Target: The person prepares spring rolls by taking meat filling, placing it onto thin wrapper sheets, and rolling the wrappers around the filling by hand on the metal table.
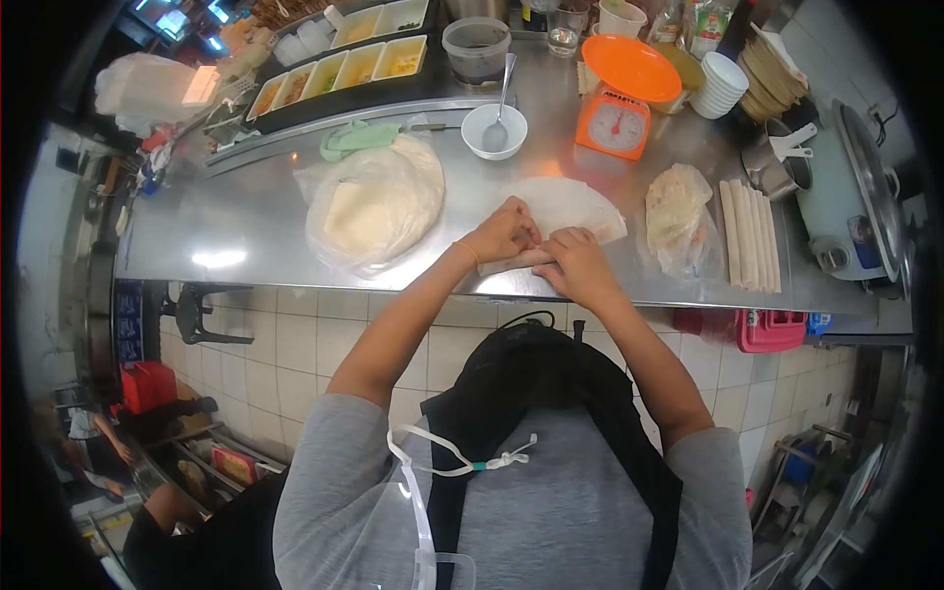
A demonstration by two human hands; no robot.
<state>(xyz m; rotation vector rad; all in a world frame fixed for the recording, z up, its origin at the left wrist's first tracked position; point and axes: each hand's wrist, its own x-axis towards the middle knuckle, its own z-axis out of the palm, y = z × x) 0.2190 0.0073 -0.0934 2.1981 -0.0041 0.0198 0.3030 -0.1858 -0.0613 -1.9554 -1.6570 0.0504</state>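
Observation:
A thin, pale round wrapper (575,202) lies on the steel counter with its near edge rolled into a tube. My left hand (503,234) is closed, its fingers pinching the left part of that roll (519,262). On the right part, my right hand (578,264) presses with fingers curled over it. Whatever is inside the roll is mostly hidden. To the left sits a stack of round wrappers (369,218) in a clear plastic bag. Several finished rolls (750,236) lie side by side at the right, next to a plastic bag (678,218) with pale contents.
Behind my hands are a white bowl with a spoon (495,133) and an orange kitchen scale (612,123). A black rack of filled trays (344,74) stands at the back left. Pots (782,167) and a large lidded cooker (851,197) are at the right.

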